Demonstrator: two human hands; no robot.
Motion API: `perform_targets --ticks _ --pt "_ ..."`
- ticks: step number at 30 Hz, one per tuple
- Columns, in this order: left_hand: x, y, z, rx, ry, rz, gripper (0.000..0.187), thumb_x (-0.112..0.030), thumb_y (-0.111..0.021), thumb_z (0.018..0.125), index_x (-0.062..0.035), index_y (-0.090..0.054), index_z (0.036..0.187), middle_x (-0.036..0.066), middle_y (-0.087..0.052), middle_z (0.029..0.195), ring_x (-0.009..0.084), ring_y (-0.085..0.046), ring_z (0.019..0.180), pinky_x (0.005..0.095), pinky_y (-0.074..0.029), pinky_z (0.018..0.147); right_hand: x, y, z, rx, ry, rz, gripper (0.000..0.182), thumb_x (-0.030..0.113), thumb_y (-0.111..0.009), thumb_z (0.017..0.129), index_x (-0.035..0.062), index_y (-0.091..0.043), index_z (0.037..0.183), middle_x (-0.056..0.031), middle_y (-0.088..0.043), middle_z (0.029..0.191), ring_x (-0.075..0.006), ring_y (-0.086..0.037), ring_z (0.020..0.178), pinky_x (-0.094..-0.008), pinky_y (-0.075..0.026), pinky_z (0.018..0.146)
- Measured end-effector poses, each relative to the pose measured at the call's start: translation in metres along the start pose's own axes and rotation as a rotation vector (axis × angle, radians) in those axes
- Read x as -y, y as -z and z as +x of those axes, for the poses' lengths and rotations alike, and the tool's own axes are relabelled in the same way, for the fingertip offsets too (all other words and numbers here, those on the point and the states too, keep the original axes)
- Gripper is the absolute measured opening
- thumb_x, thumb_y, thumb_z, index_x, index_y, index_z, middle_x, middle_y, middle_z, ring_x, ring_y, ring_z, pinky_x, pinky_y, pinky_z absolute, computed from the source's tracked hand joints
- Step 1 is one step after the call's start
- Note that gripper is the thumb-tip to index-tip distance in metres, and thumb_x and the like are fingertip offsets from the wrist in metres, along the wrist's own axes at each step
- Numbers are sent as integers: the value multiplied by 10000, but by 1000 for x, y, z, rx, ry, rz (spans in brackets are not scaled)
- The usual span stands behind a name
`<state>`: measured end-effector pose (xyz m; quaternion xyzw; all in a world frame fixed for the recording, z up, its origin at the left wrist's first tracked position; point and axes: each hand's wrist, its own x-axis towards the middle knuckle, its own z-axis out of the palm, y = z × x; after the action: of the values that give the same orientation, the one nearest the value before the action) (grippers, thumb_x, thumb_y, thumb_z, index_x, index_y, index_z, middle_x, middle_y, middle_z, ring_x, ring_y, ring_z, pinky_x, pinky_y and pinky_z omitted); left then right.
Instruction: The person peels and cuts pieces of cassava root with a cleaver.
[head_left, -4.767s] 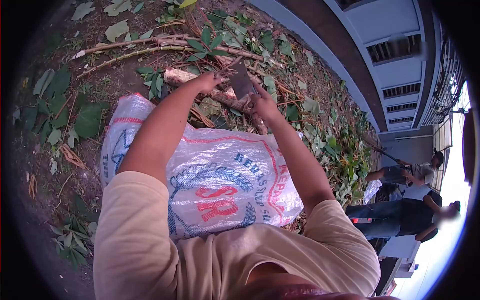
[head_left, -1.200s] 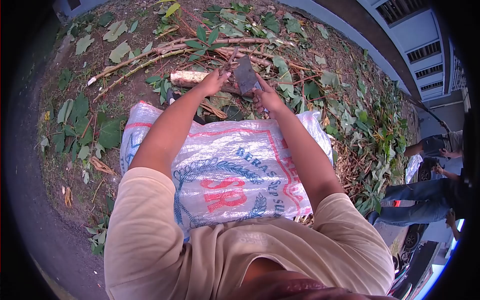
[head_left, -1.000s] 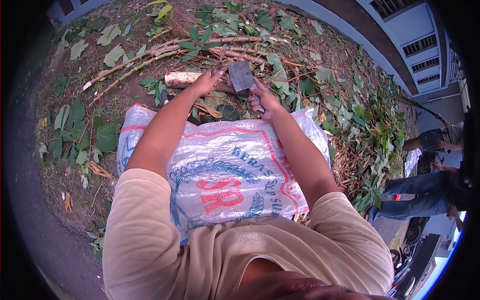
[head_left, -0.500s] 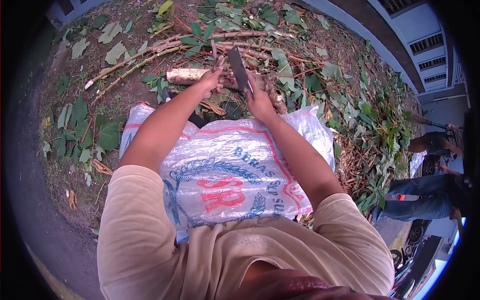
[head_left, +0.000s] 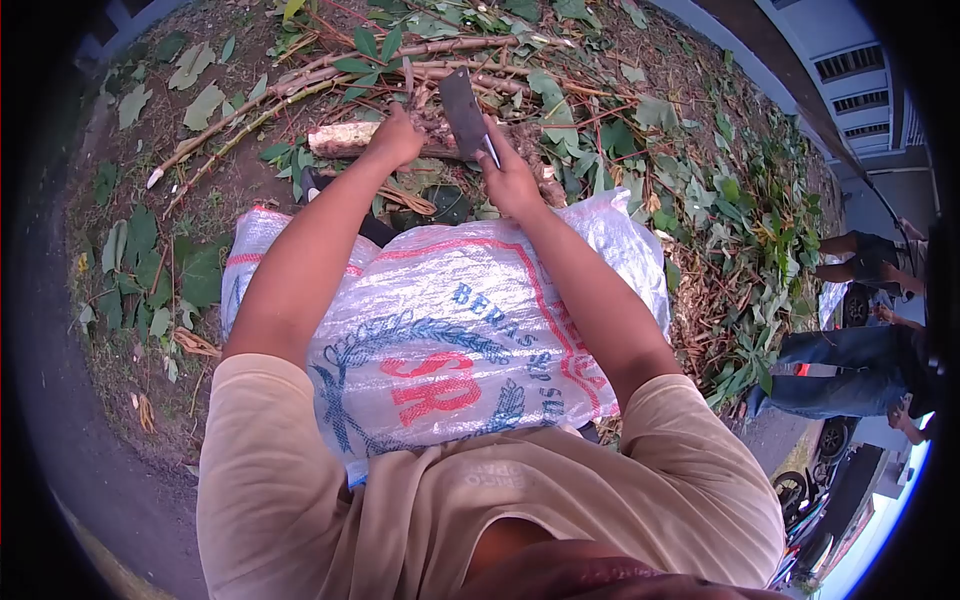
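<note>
My right hand (head_left: 512, 180) is closed around the handle of a cleaver (head_left: 462, 112), its wide dark blade tilted up over a log (head_left: 338, 140). To its left, my left hand (head_left: 398, 140) is closed on a thin stem piece (head_left: 407, 76) that stands up above the fist. The log lies crosswise on the ground under both hands, pale at its left end. Part of the stem is hidden by my fingers. Across my lap is a white woven sack (head_left: 430, 300) with red and blue print.
Long cut branches (head_left: 290, 82) lie beyond the log. Green leaves (head_left: 700, 190) and a heap of chopped stem pieces (head_left: 705, 300) cover the ground at right. People in jeans (head_left: 840, 375) stand at far right, near parked motorcycles (head_left: 800, 495).
The camera view has shifted a little. My left hand has moved slightly forward over the log, still gripping the stem. My right hand and the cleaver are slightly farther forward too.
</note>
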<state>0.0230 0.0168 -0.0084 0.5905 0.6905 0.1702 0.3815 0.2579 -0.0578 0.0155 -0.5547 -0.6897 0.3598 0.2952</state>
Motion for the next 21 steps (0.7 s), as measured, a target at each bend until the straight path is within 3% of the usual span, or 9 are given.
perform_targets --ticks 3,5,6,10,12,14,17,19,21 --pt "9 -18 28 -21 73 -78 799 -148 -591 969 89 -116 1567 325 -639 1281 383 -753 914 415 -665 642 28 11 -3 -67 91 -98 622 149 -541 1077 211 -315 1653 -237 -655 1382 -346 -711 1137 -379 -518 940" --pt "-12 5 2 118 203 -318 818 -119 -567 971 23 -73 1608 296 -648 1277 364 -741 868 428 -661 623 57 15 -8 -133 62 -160 624 123 -517 1079 206 -299 1658 -263 -708 1241 -381 -733 1067 -401 -535 903" --pt "-12 7 3 120 224 -308 825 -96 -552 972 -29 -57 1628 277 -664 1244 348 -726 821 425 -646 585 51 11 -4 -240 247 -124 652 99 -518 1067 214 -277 1662 -292 -726 1084 -447 -730 962 -420 -548 830" --pt "-8 -3 8 120 152 -179 849 -104 -559 976 -44 -29 1637 277 -677 1217 349 -729 847 411 -623 541 50 9 -12 -134 102 -155 716 100 -535 1051 238 -219 1678 -319 -710 1103 -468 -712 1011 -480 -544 893" --pt "3 -14 16 26 5 95 812 -172 -520 1010 -16 -41 1647 305 -687 1202 394 -733 915 468 -614 706 18 5 -1 104 38 -268 711 113 -546 1048 233 -234 1675 -299 -721 1132 -451 -716 1052 -507 -531 931" --pt "-2 -7 9 -37 -69 212 808 -206 -503 1017 43 -48 1637 352 -679 1203 437 -723 1013 500 -565 922 4 9 13 17 134 -267 703 119 -549 1050 232 -245 1674 -285 -716 1184 -446 -718 1063 -496 -530 942" --pt "-6 -1 6 32 -23 173 808 -211 -510 1015 52 -58 1631 363 -680 1185 445 -717 1038 510 -559 931 26 20 18 -70 211 -225 668 147 -548 1065 226 -274 1669 -239 -674 1345 -373 -741 1028 -452 -555 886" --pt "3 -8 17 -7 -43 195 808 -222 -520 1013 67 -73 1621 374 -678 1171 460 -712 1045 513 -560 925 90 41 7 -117 -3 -47 660 148 -537 1073 219 -266 1672 -233 -689 1311 -326 -750 918 -440 -561 789" --pt "-1 -6 16 23 -12 217 806 -232 -525 1011 77 -86 1612 376 -675 1181 469 -703 1072 520 -554 937 96 36 6 -216 130 -34 644 146 -523 1080 213 -270 1669 -242 -738 1148 -331 -737 809 -452 -544 719"
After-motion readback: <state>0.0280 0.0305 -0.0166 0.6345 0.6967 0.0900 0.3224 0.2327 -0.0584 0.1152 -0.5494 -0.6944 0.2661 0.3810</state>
